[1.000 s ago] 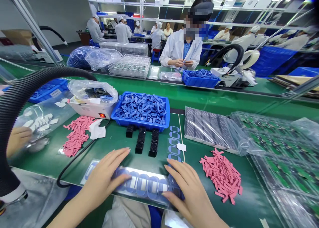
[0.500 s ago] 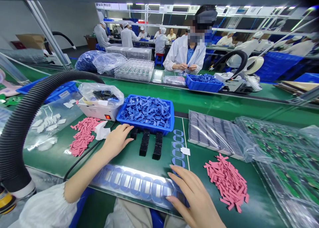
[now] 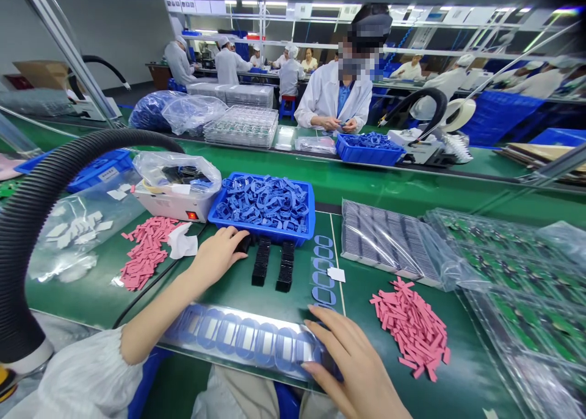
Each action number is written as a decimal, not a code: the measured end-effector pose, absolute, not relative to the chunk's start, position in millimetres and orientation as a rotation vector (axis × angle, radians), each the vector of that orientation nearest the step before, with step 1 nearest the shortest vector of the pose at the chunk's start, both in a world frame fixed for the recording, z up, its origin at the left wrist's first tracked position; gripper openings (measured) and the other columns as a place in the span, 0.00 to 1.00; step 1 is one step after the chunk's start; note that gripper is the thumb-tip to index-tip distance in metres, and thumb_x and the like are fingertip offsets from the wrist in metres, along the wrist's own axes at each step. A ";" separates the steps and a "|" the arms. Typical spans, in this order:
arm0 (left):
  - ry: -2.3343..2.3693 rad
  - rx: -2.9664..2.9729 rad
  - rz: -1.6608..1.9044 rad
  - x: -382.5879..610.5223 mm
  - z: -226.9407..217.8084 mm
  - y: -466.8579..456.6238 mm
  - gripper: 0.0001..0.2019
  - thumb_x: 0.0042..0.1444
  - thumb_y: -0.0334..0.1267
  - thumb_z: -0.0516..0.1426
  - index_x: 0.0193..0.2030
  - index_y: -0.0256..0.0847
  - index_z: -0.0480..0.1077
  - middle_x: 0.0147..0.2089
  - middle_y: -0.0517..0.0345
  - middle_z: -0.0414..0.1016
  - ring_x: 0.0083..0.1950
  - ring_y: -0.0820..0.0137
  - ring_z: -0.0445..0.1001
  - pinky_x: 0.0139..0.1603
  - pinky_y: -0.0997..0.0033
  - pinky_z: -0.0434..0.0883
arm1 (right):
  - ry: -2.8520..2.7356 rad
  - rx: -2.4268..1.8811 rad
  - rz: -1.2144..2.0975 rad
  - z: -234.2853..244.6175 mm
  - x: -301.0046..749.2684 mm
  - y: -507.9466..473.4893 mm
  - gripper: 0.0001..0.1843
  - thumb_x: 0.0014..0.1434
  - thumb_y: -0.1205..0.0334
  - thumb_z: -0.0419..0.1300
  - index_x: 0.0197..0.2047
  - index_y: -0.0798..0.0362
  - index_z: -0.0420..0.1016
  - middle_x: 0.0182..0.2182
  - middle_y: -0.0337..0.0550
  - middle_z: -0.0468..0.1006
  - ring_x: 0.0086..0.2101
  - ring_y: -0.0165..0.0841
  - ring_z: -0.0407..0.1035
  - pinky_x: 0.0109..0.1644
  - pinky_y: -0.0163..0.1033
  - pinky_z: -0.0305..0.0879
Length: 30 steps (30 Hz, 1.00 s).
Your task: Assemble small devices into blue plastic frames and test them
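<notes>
A clear strip of blue rings (image 3: 242, 340) is laid lengthwise left to right, sloping slightly downward at lower center. Its right end is pressed by the open right hand (image 3: 352, 364); a black block (image 3: 243, 244) is touched by the curled left hand (image 3: 218, 254), its grip unclear.

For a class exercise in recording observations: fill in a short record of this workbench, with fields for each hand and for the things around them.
left hand: fingers on a small black stack, beside a blue plastic tray of blue loops
right hand: resting on a clear strip of blue oval frames
nearby: pink strips, black stacks
surface: green conveyor bench
across bench: co-worker in a white coat
</notes>
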State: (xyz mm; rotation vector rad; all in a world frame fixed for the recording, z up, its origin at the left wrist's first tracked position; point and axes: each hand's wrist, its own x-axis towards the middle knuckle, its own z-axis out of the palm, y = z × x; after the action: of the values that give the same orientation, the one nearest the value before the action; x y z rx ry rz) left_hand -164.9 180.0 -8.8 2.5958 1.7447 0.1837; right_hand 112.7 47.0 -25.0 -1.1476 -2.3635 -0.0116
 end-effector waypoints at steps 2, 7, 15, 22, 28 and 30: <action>1.755 2.553 0.208 -164.8 -8.7 180.6 0.18 0.56 0.38 0.57 0.53 0.39 0.66 0.46 0.47 0.72 0.49 0.54 0.72 0.42 0.57 0.73 | -2.364 -1.155 -0.012 -25.5 113.0 46.4 0.18 0.63 0.52 0.52 0.51 0.55 0.68 0.50 0.51 0.74 0.48 0.39 0.71 0.45 0.42 0.73; 1.772 2.448 0.285 -167.7 -10.2 178.9 0.14 0.56 0.40 0.57 0.49 0.42 0.65 0.46 0.51 0.70 0.45 0.57 0.74 0.36 0.62 0.74 | -2.358 -1.178 -0.009 -29.2 114.4 44.8 0.18 0.63 0.52 0.52 0.51 0.55 0.68 0.51 0.52 0.73 0.49 0.38 0.70 0.46 0.41 0.73; 1.731 2.395 0.382 -168.3 -11.3 176.2 0.13 0.56 0.42 0.56 0.48 0.45 0.65 0.47 0.53 0.66 0.47 0.57 0.72 0.37 0.60 0.73 | -2.362 -1.191 0.047 -31.4 115.5 43.3 0.19 0.62 0.52 0.54 0.51 0.54 0.68 0.52 0.52 0.73 0.50 0.40 0.70 0.47 0.42 0.73; 1.659 2.318 0.480 -174.1 -15.3 176.3 0.13 0.55 0.43 0.57 0.46 0.45 0.66 0.50 0.52 0.70 0.51 0.57 0.72 0.47 0.56 0.72 | -2.339 -1.193 0.058 -28.1 114.5 43.3 0.18 0.63 0.53 0.53 0.51 0.54 0.69 0.51 0.52 0.73 0.48 0.39 0.71 0.46 0.41 0.73; 1.563 2.192 0.529 -178.2 -21.7 180.1 0.14 0.54 0.46 0.58 0.44 0.45 0.66 0.44 0.55 0.79 0.46 0.60 0.78 0.45 0.61 0.75 | -2.341 -1.175 0.059 -26.8 112.6 42.5 0.18 0.63 0.53 0.52 0.51 0.55 0.69 0.51 0.52 0.74 0.48 0.39 0.72 0.45 0.41 0.74; 1.556 2.161 0.574 -179.6 -23.9 180.3 0.15 0.53 0.48 0.58 0.44 0.44 0.66 0.43 0.55 0.79 0.46 0.62 0.78 0.45 0.62 0.76 | -2.337 -1.176 0.069 -26.8 112.6 42.6 0.18 0.63 0.53 0.53 0.51 0.55 0.69 0.51 0.52 0.74 0.48 0.38 0.72 0.45 0.40 0.74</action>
State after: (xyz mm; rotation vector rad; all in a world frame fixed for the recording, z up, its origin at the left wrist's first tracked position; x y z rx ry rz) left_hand -179.6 180.3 -23.9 2.1611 1.5565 0.5743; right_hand 112.6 42.6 -26.8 -1.1756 -2.3366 0.0686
